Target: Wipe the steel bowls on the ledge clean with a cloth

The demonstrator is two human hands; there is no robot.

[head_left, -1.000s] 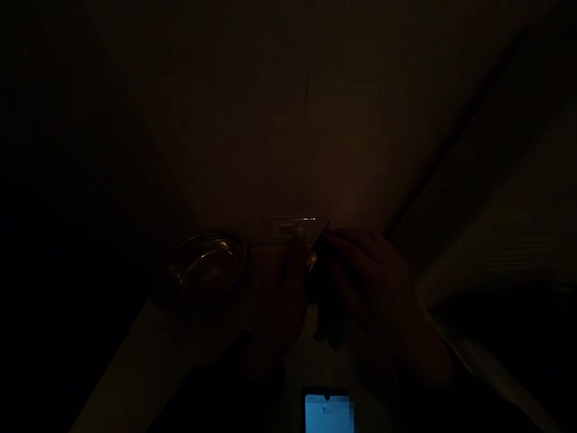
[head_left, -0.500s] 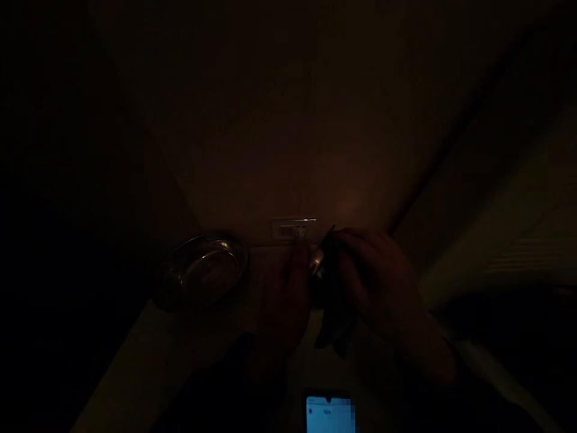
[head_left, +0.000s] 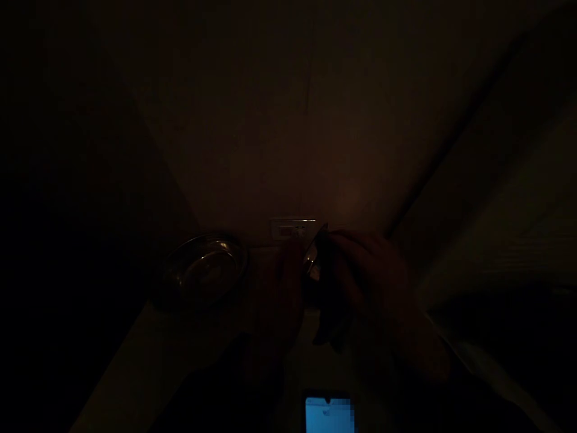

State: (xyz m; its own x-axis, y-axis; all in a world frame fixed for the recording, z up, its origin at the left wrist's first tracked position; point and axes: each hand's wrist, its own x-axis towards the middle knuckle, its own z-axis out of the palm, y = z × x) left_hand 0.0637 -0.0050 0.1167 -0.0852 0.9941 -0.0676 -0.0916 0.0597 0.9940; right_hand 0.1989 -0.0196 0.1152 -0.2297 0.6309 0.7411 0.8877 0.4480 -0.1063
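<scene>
The view is very dark. Between my hands a shiny metal piece (head_left: 312,264) stands tilted, its edge pointing up; its full shape is hidden. My left hand (head_left: 279,300) is closed at its left side, its fingers hard to make out in the gloom. My right hand (head_left: 378,270) is closed around a dark cloth (head_left: 332,325) pressed against the right side of the metal piece. The cloth's loose ends hang below the fingers. Left of my hands sits a shiny oval metal dish (head_left: 241,273) on the counter.
A lit phone (head_left: 329,416) lies at the bottom edge, close to me. A wall socket plate (head_left: 282,230) is straight ahead, low on the wall (head_left: 270,150). The pale counter (head_left: 121,355) has its edge running off at the lower left.
My right hand, the cloth and the metal piece have shifted slightly left. The picture is dimmer, and the phone's screen shows something different. The oval dish has stayed put.
</scene>
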